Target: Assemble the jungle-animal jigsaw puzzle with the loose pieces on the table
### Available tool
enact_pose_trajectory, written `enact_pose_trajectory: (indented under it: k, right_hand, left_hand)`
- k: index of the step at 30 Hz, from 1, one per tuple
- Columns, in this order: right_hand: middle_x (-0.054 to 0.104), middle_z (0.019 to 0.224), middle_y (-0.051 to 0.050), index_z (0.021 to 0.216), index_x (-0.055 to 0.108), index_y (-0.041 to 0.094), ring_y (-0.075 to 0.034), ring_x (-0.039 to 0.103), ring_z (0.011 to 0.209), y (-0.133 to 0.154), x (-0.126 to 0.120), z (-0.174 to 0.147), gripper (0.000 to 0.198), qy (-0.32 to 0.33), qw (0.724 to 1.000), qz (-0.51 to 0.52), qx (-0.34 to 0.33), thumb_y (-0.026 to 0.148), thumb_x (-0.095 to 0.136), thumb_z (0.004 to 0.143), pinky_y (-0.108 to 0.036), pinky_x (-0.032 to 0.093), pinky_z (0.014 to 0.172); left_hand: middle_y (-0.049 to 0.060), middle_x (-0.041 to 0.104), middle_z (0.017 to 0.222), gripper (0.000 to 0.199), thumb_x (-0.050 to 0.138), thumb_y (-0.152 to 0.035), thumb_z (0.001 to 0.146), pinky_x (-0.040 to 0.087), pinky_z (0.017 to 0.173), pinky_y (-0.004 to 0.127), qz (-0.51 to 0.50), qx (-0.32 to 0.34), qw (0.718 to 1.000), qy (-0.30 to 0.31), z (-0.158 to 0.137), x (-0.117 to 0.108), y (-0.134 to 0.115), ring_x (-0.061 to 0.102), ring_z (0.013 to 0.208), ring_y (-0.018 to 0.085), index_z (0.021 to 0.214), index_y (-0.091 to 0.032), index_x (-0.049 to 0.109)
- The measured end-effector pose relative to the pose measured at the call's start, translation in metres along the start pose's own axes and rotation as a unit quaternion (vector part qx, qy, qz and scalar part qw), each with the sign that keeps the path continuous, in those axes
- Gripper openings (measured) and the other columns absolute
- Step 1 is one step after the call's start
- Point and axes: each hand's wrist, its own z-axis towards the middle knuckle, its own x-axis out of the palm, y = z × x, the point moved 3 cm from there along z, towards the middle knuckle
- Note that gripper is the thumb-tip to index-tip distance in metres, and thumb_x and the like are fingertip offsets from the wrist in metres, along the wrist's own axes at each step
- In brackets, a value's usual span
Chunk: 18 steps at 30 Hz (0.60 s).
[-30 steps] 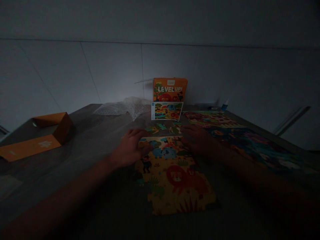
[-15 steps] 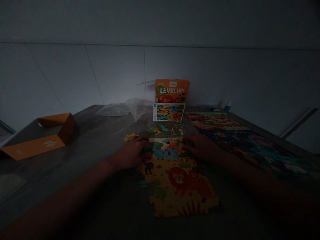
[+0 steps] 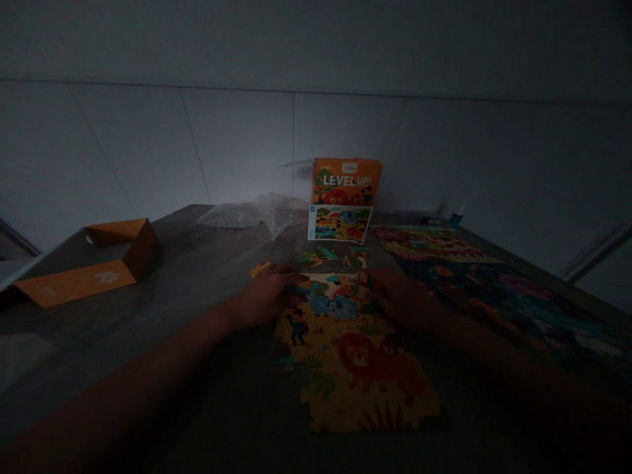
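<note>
A partly assembled jigsaw puzzle (image 3: 345, 368) lies before me, with a red lion, blue elephants and plants on a yellow ground. My left hand (image 3: 269, 295) rests at its upper left edge, fingers stretched over the border. At the upper right edge is my right hand (image 3: 397, 295), its fingers curled together; the dimness hides what is between them. Loose puzzle pieces (image 3: 316, 256) lie just beyond the puzzle. A yellow piece (image 3: 260, 268) is beside my left hand, and a dark piece (image 3: 285, 360) sits by the puzzle's left side.
An orange puzzle box (image 3: 348, 181) stands at the back, a picture card (image 3: 340, 224) leaning on it. Clear plastic wrap (image 3: 261, 214) lies to its left. An open orange box part (image 3: 79, 280) is far left. Other assembled puzzles (image 3: 474, 289) and a small bottle (image 3: 457, 216) are right.
The whole view has shifted slightly, so things appear a little further right. My right fingers have curled slightly at the puzzle's upper edge; my left hand stays on the border.
</note>
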Motion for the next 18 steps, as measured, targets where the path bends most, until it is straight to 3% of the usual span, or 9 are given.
enact_pose_trajectory:
  k: [7, 12, 18]
  right_hand:
    - [0.064, 0.102, -0.012, 0.126, 0.06, 0.018, -0.023, 0.063, 0.088, 0.001, 0.003, 0.001, 0.037, 0.029, 0.999, -0.008, 0.02, 0.033, 0.049, 0.095, -0.033, 0.049, 0.074]
    - [0.064, 0.096, -0.011, 0.114, 0.066, 0.018, -0.023, 0.062, 0.086, -0.003, 0.0, 0.002, 0.029, 0.012, 0.998, -0.024, 0.053, 0.031, 0.054, 0.091, -0.033, 0.048, 0.072]
    - [0.067, 0.097, -0.01, 0.115, 0.066, 0.019, -0.024, 0.063, 0.086, -0.023, 0.0, 0.005, 0.03, -0.038, 0.995, -0.034, 0.088, 0.033, 0.056, 0.09, -0.034, 0.048, 0.073]
  left_hand:
    - [0.013, 0.059, 0.125, 0.04, 0.058, -0.028, 0.089, 0.04, 0.104, 0.041, 0.008, 0.008, 1.0, 0.002, 0.001, 0.0, 0.004, 0.054, 0.117, 0.027, 0.127, -0.016, 0.06]
    - [0.012, 0.058, 0.126, 0.041, 0.059, -0.028, 0.088, 0.04, 0.103, 0.042, 0.004, 0.004, 1.0, -0.006, 0.0, 0.0, 0.005, 0.053, 0.119, 0.028, 0.127, -0.017, 0.06]
    - [0.013, 0.06, 0.125, 0.039, 0.06, -0.027, 0.086, 0.04, 0.103, 0.041, 0.01, -0.006, 1.0, -0.001, 0.001, 0.0, 0.004, 0.055, 0.117, 0.028, 0.124, -0.016, 0.063]
